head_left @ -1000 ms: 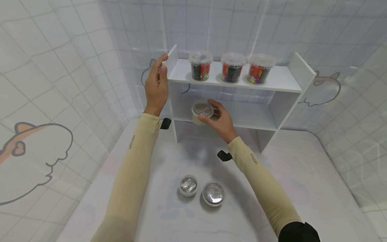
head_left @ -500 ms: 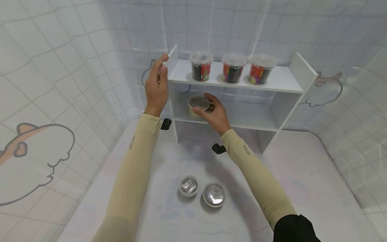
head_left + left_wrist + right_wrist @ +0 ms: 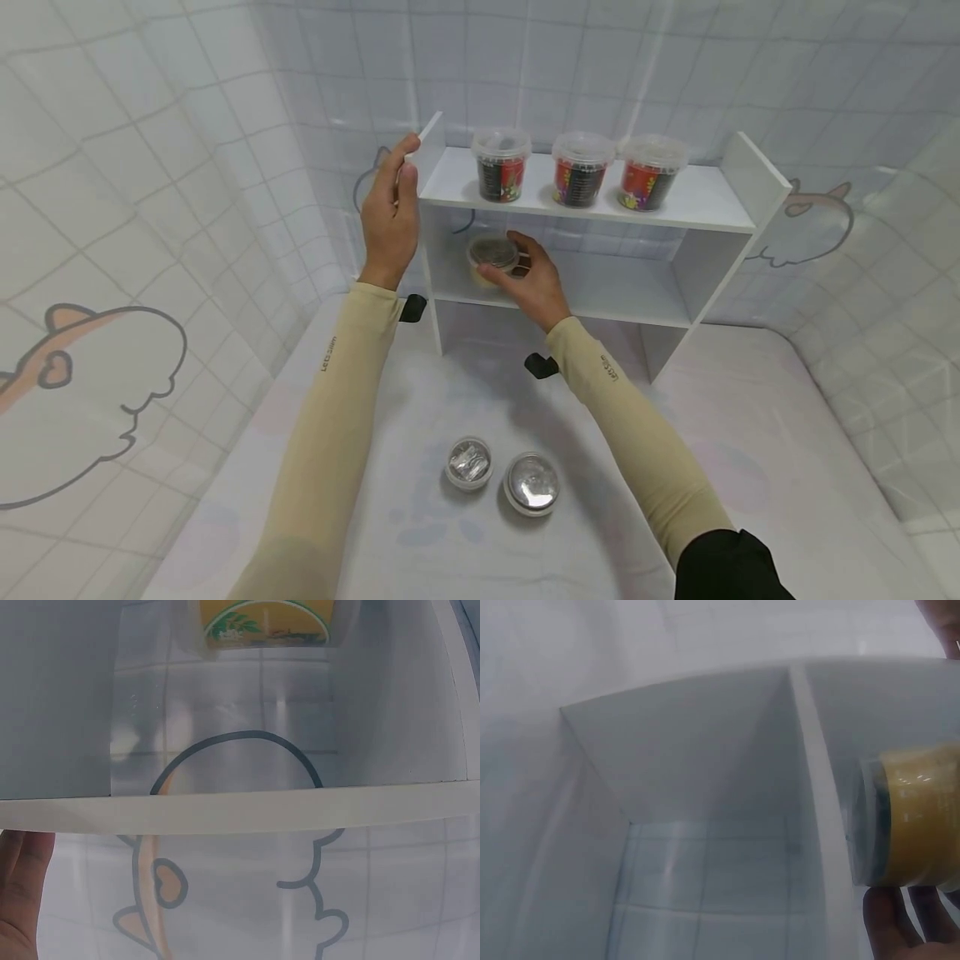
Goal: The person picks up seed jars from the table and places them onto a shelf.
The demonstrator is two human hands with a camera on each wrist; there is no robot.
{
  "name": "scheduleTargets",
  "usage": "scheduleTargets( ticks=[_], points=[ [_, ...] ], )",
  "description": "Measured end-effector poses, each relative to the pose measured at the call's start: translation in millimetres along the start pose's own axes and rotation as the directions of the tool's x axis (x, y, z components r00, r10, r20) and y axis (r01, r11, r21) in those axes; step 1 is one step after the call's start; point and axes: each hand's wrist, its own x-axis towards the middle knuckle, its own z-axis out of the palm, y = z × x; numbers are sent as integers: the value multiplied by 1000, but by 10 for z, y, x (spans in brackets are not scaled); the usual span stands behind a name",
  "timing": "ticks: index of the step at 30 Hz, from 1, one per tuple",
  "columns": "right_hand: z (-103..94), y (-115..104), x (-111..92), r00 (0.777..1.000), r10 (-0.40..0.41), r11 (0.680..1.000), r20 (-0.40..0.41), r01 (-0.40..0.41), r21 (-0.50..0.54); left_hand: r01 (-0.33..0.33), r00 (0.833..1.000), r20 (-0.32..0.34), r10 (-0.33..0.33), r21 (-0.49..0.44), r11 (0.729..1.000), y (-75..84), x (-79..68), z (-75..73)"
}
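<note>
My right hand [image 3: 531, 283] grips a small lidded plastic tub [image 3: 491, 250] between thumb and fingers, at the left end of the white shelf unit's middle board [image 3: 607, 283]. The tub's yellow wrapper [image 3: 922, 817] shows in the right wrist view, with fingers against its side. Whether its base touches the board cannot be told. My left hand [image 3: 389, 217] rests against the unit's upper left side panel [image 3: 429, 154], its fingers fairly straight along the outer face. In the left wrist view, those fingers [image 3: 26, 877] meet the panel's edge [image 3: 247, 812], and part of a yellow label [image 3: 266, 622] shows above.
Three lidded tubs with red and black labels, the left one [image 3: 501, 167], the middle one [image 3: 581, 171] and the right one [image 3: 651, 173], stand on the top board. Two silver-topped round tubs, one smaller [image 3: 468, 463] and one larger [image 3: 532, 483], stand on the white table cover [image 3: 420, 558].
My right hand has carried the tub left and farther in over the middle board, then stayed nearly still in the last half second. The left hand has kept its place on the panel.
</note>
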Motion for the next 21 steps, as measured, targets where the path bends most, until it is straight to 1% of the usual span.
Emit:
scheduleTargets(
  ticks=[5, 8, 12, 21],
  points=[
    [-4, 27, -1, 1000, 20, 999, 19, -20, -28, -3, 1000, -4, 3, -3, 1000, -2, -2, 6],
    [-1, 37, -5, 999, 39, 998, 35, -37, -53, -20, 1000, -4, 20, -2, 1000, -8, -4, 5],
    [-3, 38, -9, 998, 50, 997, 46, -47, -66, -27, 1000, -7, 27, -12, 1000, -14, -5, 8],
    [-3, 55, 2, 997, 54, 995, 47, -50, -81, -5, 1000, -1, 5, 3, 1000, -8, -2, 10]
  ],
)
